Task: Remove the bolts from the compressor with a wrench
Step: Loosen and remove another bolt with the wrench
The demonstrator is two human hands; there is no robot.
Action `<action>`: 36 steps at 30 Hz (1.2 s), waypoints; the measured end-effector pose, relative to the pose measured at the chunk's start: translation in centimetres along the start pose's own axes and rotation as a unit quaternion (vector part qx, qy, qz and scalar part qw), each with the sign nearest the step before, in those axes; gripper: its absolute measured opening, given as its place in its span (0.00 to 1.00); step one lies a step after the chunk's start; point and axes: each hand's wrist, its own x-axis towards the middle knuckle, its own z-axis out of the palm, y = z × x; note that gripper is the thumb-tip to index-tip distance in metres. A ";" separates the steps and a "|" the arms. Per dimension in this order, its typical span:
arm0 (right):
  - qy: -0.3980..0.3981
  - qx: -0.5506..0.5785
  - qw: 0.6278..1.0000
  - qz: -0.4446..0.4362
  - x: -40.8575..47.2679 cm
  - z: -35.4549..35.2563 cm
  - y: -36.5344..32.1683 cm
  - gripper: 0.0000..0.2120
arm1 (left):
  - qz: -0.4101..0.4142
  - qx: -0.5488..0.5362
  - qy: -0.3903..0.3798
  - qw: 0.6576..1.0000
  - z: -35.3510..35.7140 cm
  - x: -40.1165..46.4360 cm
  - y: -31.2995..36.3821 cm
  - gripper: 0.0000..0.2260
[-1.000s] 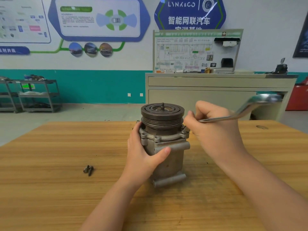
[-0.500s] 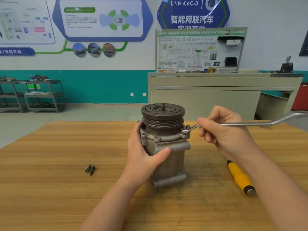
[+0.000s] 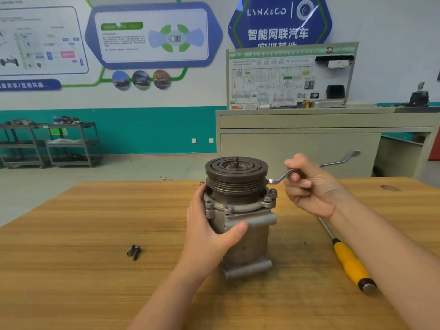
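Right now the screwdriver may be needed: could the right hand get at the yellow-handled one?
Probably yes, after setting down the silver wrench it grips; the yellow-handled screwdriver lies uncovered beside the right hand's forearm.

**Materials & finish, bench w/ compressor**

Grey cast-metal compressor body (image 3: 247, 236): dull, matt, slightly grainy, w/ faint stains. Dark ribbed pulley on top of the compressor (image 3: 236, 173): metal, darker, grooved, low sheen. Flange bolts on the compressor rim (image 3: 270, 196): metal, worn grey. Slim offset ring wrench (image 3: 314, 169): polished steel, bright & glossy. Two loose dark bolts (image 3: 133, 252): matt blackish metal. Yellow-handled screwdriver (image 3: 350, 263): smooth shiny plastic grip, black collar, metal end cap & thin bare steel shank. Light brown wood surface (image 3: 83, 234): visible straight grain, smooth, satin finish, a knot mark at far right.
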 end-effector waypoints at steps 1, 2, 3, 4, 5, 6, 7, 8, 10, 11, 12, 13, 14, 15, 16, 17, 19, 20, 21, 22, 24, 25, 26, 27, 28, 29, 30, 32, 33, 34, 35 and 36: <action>0.032 -0.011 0.999 -0.037 -0.4 0.2 -0.1 0.17 | -0.001 0.001 -0.001 1.000 0.0 0.0 0.0 0.45; 0.059 -0.040 0.994 -0.078 -0.8 0.4 -0.2 0.18 | -0.002 0.002 0.000 1.000 0.0 0.0 0.0 0.45; 0.083 -0.086 0.986 -0.118 -1.3 0.7 -0.1 0.19 | -0.003 0.005 0.001 1.000 0.0 0.0 0.0 0.45; 0.103 -0.139 0.973 -0.150 -1.8 1.0 0.0 0.20 | -0.003 0.006 0.001 1.000 0.0 0.0 0.0 0.45; 0.121 -0.191 0.958 -0.175 -2.2 1.2 0.2 0.20 | -0.004 0.006 0.000 1.000 0.0 0.0 0.0 0.45; 0.137 -0.234 0.943 -0.194 -2.6 1.4 0.4 0.19 | -0.005 0.006 -0.001 1.000 0.0 0.0 0.1 0.45; 0.151 -0.267 0.928 -0.212 -3.0 1.6 0.6 0.19 | -0.005 0.005 -0.001 1.000 0.0 0.0 0.1 0.45; 0.160 -0.292 0.915 -0.229 -3.3 1.8 0.8 0.18 | -0.004 0.004 0.001 1.000 0.0 -0.1 0.1 0.45; 0.169 -0.344 0.886 -0.260 -3.9 2.4 1.0 0.16 | -0.002 0.004 0.006 1.000 0.0 -0.1 0.1 0.46; 0.171 -0.372 0.870 -0.275 -4.2 2.8 1.2 0.16 | -0.001 0.005 0.008 1.000 0.0 0.0 0.1 0.46; 0.174 -0.397 0.853 -0.290 -4.3 3.2 1.5 0.16 | -0.002 0.006 0.007 1.000 0.0 0.0 0.0 0.47; 0.176 -0.417 0.837 -0.307 -4.5 3.6 1.8 0.17 | -0.002 0.008 0.006 1.000 0.0 0.0 0.0 0.47; 0.176 -0.439 0.819 -0.327 -4.6 4.0 2.1 0.17 | -0.001 0.010 0.007 1.000 0.0 0.0 -0.1 0.47; 0.173 -0.468 0.793 -0.349 -4.8 4.4 2.5 0.19 | 0.001 0.011 0.008 1.000 0.0 0.0 -0.2 0.47; 0.166 -0.506 0.760 -0.373 -5.0 4.8 2.9 0.20 | 0.002 0.011 0.009 1.000 0.0 0.1 -0.2 0.47; 0.152 -0.547 0.720 -0.398 -5.3 5.1 3.4 0.21 | 0.004 0.011 0.010 1.000 0.0 0.1 -0.2 0.47; 0.124 -0.618 0.640 -0.440 -6.1 5.3 4.3 0.24 | 0.006 0.009 0.011 1.000 0.0 0.0 -0.2 0.47; 0.122 -0.629 0.619 -0.454 -6.5 5.1 4.7 0.25 | 0.007 0.009 0.012 1.000 0.0 0.0 -0.1 0.47; 0.131 -0.619 0.623 -0.460 -6.7 4.8 4.9 0.24 | 0.009 0.009 0.014 1.000 0.0 0.0 -0.1 0.46; 0.147 -0.586 0.653 -0.456 -6.7 4.3 5.0 0.22 | 0.011 0.008 0.016 1.000 0.0 0.0 -0.1 0.46; 0.157 -0.459 0.777 -0.401 -6.3 3.3 4.9 0.19 | 0.009 -0.002 0.017 1.000 0.1 0.0 0.0 0.46; 0.145 -0.379 0.841 -0.358 -6.1 2.7 4.5 0.19 | 0.007 -0.007 0.016 1.000 0.1 0.0 -0.1 0.46; 0.129 -0.310 0.886 -0.319 -5.8 2.1 4.1 0.20 | 0.005 -0.010 0.015 1.000 0.1 0.0 -0.1 0.46; 0.109 -0.256 0.918 -0.282 -5.5 1.5 3.6 0.21 | 0.005 -0.012 0.014 1.000 0.1 0.0 -0.1 0.46; 0.079 -0.210 0.944 -0.242 -5.1 0.9 3.1 0.20 | 0.005 -0.012 0.013 1.000 0.1 0.0 -0.1 0.45; 0.043 -0.168 0.964 -0.202 -4.6 0.3 2.7 0.18 | 0.004 -0.011 0.012 1.000 0.2 0.0 -0.1 0.45; 0.010 -0.133 0.978 -0.162 -4.0 -0.3 2.3 0.16 | 0.004 -0.010 0.011 1.000 0.2 0.0 -0.1 0.44; -0.042 -0.095 0.991 -0.087 -2.3 -1.3 1.5 0.15 | 0.005 -0.009 0.010 1.000 0.2 0.0 0.0 0.44; -0.066 -0.089 0.993 -0.050 -1.4 -1.6 1.2 0.16 | 0.005 -0.010 0.011 1.000 0.2 0.0 -0.1 0.44; -0.096 -0.085 0.992 -0.012 -0.5 -1.7 0.8 0.16 | 0.005 -0.010 0.013 1.000 0.2 0.0 -0.1 0.45; -0.132 -0.074 0.988 0.029 0.3 -1.8 0.5 0.17 | 0.005 -0.009 0.015 1.000 0.2 0.0 -0.2 0.45; -0.167 -0.058 0.982 0.072 1.1 -1.9 0.3 0.17 | 0.005 -0.007 0.015 1.000 0.2 0.1 -0.2 0.45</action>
